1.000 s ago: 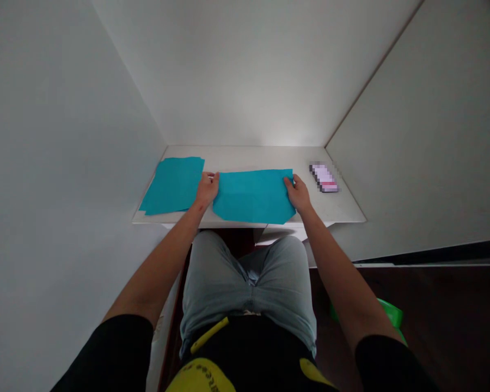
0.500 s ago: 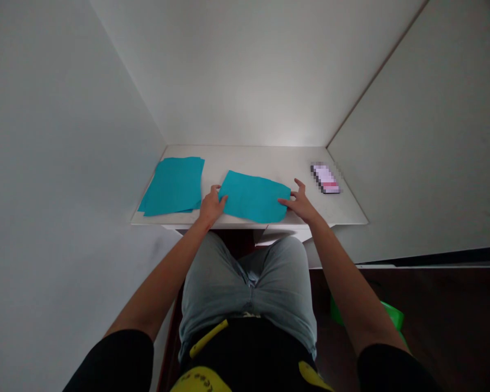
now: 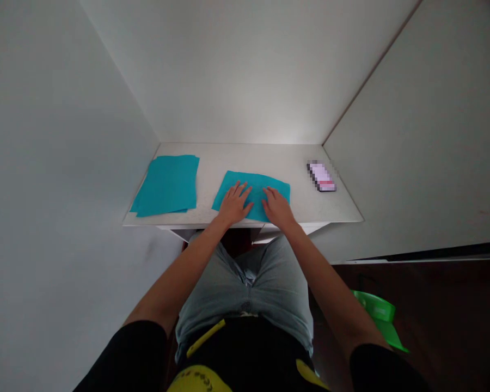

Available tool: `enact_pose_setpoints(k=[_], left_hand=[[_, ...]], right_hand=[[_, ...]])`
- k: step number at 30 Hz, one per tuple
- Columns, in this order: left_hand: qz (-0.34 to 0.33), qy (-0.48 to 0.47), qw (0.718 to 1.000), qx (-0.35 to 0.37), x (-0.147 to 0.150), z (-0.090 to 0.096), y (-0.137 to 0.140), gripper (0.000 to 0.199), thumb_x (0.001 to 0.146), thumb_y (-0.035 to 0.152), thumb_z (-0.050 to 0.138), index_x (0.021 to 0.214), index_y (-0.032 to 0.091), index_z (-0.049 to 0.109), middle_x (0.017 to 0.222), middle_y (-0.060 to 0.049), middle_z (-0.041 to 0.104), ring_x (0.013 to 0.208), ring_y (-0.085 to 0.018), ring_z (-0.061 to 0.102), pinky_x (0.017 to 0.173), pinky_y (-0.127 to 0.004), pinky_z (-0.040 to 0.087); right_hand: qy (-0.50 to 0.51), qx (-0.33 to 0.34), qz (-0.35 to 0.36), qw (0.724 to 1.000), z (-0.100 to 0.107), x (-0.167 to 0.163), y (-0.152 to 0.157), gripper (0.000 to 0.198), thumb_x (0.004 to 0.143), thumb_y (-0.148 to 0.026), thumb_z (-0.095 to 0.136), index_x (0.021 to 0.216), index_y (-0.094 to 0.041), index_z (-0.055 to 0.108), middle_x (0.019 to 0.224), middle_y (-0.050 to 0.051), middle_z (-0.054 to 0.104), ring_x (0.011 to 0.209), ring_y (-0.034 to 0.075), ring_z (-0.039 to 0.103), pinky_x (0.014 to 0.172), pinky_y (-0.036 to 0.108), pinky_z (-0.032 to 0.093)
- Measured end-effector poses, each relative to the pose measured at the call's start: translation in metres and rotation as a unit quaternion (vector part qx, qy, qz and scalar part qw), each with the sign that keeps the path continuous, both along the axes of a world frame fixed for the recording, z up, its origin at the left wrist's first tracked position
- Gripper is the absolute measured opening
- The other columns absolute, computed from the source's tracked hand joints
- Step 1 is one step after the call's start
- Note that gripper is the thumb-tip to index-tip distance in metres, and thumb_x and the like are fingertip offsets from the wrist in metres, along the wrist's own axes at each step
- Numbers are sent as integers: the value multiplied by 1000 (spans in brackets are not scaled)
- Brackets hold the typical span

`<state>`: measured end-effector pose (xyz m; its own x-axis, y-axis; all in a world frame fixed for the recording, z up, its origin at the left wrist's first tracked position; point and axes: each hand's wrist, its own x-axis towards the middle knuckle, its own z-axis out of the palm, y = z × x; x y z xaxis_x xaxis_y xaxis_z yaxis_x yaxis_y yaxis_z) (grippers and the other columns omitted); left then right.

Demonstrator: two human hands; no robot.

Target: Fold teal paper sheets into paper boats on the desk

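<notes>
A teal sheet point(image 3: 258, 181) lies on the white desktop point(image 3: 265, 155) in front of me, wider than it is deep; whether it is cloth or paper I cannot tell. Flat on its left half rests my left hand point(image 3: 233, 206), fingers spread. My right hand point(image 3: 278, 209) lies on the right half, palm down with its fingers stretched out. Between the two hands a strip of the sheet shows, and the parts under the palms are hidden. Neither hand holds anything.
Several more teal sheets point(image 3: 167, 185) are stacked, slightly askew, at the desktop's left end. A phone point(image 3: 322, 176), its screen lit and blurred, lies at the right. Walls bound the desktop at the back and sides. A green visor cap point(image 3: 378, 310) is low at the right.
Both hands have let go of the sheet's left and right ends and moved inward onto its top. The sheet now lies flatter. The view has shifted slightly.
</notes>
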<state>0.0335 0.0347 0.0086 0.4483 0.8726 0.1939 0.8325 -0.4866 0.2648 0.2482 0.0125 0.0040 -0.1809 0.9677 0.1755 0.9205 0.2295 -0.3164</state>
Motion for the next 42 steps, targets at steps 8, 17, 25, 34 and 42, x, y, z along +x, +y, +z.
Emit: enact_pose_setpoints(k=[8,17,25,34,42], left_hand=[[71,67,995,-27,-15,-15,-4,76,108,67,36,172,26,36,181,-7,27,170,-32,19,138,-57,13],[95,77,992,-28,-10,-14,-8,80,107,69,36,173,24,35,182,-9,22,170,-35,16,138,-58,13],[120,81,989,-38,-10,-11,-11,78,107,66,36,173,23,36,182,-11,22,170,-36,17,137,-59,14],[120,70,990,-26,-11,-14,-13,86,104,73,38,173,23,34,182,-13,22,170,-37,16,137,-60,13],[120,72,990,-32,-11,-13,-12,86,104,74,37,174,23,33,182,-13,21,170,-37,15,137,-59,13]], right_hand=[[-82,-36,2,996,-23,15,-2,72,113,-55,32,172,-13,35,180,16,25,167,34,26,136,58,21],[-41,11,-33,999,-15,16,33,72,114,-45,19,169,-3,35,177,20,32,168,34,24,137,63,8],[-36,-23,34,998,-18,-39,45,70,113,-51,24,171,-13,37,179,12,30,167,30,26,137,58,16],[-111,-58,-21,992,-18,54,57,72,113,-54,19,174,-18,29,181,8,25,168,32,24,137,64,12],[-120,-5,-61,991,-13,76,52,65,114,-42,19,169,-13,41,174,12,42,167,33,28,136,66,8]])
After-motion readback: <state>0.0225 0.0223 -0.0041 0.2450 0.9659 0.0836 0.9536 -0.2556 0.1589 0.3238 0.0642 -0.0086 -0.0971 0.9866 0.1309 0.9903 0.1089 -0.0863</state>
